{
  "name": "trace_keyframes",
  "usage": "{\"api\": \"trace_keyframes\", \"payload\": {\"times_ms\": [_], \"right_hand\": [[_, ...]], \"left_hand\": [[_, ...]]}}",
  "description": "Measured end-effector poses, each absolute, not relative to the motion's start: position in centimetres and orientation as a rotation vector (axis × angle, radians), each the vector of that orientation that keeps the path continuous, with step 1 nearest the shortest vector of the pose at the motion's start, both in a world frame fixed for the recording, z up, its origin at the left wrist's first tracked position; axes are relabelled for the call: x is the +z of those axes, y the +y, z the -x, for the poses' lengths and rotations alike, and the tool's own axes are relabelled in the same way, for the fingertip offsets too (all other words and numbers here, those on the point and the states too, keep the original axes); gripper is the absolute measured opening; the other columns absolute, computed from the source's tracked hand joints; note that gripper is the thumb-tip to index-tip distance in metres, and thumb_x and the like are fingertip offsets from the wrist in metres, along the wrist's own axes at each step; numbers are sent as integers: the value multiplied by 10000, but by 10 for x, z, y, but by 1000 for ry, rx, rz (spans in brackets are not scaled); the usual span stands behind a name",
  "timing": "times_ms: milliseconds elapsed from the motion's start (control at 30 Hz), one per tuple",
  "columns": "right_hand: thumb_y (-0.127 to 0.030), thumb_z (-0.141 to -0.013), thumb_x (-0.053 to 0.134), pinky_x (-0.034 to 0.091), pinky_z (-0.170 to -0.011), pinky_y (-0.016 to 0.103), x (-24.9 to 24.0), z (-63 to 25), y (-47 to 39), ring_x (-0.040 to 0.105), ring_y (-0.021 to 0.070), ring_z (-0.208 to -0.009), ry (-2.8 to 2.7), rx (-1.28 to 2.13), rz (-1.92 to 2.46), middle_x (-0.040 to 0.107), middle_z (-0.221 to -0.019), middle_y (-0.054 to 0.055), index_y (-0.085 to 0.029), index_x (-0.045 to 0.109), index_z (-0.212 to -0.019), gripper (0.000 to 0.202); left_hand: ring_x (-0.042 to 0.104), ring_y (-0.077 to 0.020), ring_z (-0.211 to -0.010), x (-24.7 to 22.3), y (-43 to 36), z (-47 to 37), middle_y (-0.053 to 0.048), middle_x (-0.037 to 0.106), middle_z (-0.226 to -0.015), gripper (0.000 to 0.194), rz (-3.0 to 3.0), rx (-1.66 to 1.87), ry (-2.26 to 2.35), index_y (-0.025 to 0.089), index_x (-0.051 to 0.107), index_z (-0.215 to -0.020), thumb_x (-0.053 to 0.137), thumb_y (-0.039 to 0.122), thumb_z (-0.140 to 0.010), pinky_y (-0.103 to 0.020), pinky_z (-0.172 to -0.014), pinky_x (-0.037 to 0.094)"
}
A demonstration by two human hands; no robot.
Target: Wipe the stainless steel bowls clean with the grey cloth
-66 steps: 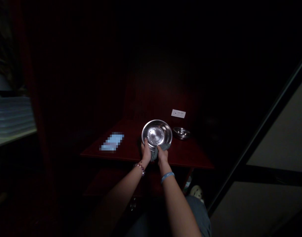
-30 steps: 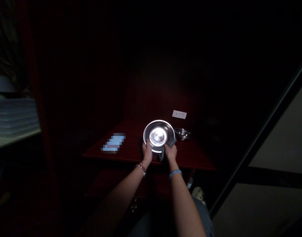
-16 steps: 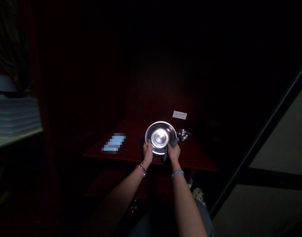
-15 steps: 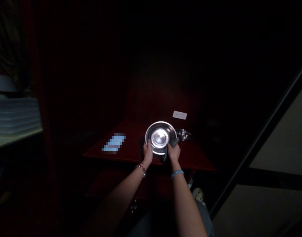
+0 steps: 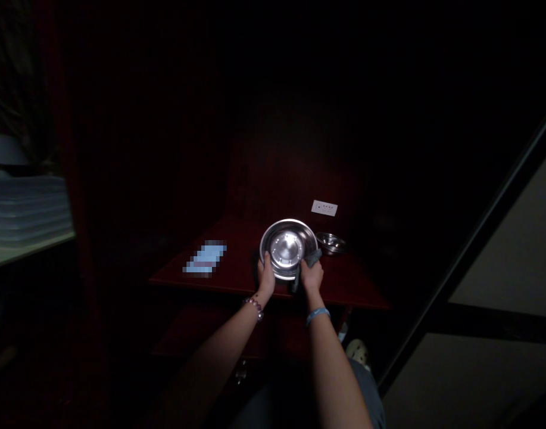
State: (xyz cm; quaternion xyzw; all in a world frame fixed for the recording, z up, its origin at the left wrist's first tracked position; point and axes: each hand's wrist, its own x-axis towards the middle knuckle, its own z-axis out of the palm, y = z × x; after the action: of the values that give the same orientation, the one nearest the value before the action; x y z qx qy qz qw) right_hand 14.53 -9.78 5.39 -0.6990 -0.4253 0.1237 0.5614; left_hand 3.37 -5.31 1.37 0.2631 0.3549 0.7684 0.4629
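Note:
A shiny round metal bowl (image 5: 287, 247) is held above the front of a dark red desk (image 5: 237, 268), tilted so that its inside faces me. My left hand (image 5: 266, 279) grips the bowl's lower left rim, thumb on the inner side. At the lower right rim, my right hand (image 5: 312, 276) is closed on a dark grey cloth (image 5: 314, 257), which it presses against the bowl. Part of the cloth hangs below the rim. My fingers behind the bowl are hidden.
Another metal bowl (image 5: 331, 243) rests on the desk behind and right of my hands. A white socket plate (image 5: 324, 208) is on the back panel. A blurred pale rectangle (image 5: 205, 258) lies on the left. Stacked pale sheets or trays (image 5: 27, 208) stand at far left.
The bowl and both hands have shifted very slightly left in the view. My right hand with the cloth has moved a little along the rim. The grip on the bowl is unchanged.

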Motion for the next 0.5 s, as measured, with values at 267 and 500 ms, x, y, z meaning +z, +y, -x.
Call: {"api": "trace_keyframes", "payload": {"times_ms": [267,500], "right_hand": [[-280,-823,683,541,-856,277,48,-143,-97,734,241,-987,-1016,327,1591,767,-1088,136,-142,686,-1203,405],[-265,-763,731,552,-846,266,36,-134,-86,739,234,-997,-926,415,1515,770,-1078,142,-134,701,-1149,409]], "left_hand": [[697,-242,-1012,13,-50,-33,-134,738,-1061,253,-645,1880,883,159,674,-1040,540,358,-959,-371,-963,523],[700,-251,-1003,11,-48,-32,-130,738,-1045,303,-638,1879,944,147,668,-1058,555,407,-953,-391,-983,523]]}}
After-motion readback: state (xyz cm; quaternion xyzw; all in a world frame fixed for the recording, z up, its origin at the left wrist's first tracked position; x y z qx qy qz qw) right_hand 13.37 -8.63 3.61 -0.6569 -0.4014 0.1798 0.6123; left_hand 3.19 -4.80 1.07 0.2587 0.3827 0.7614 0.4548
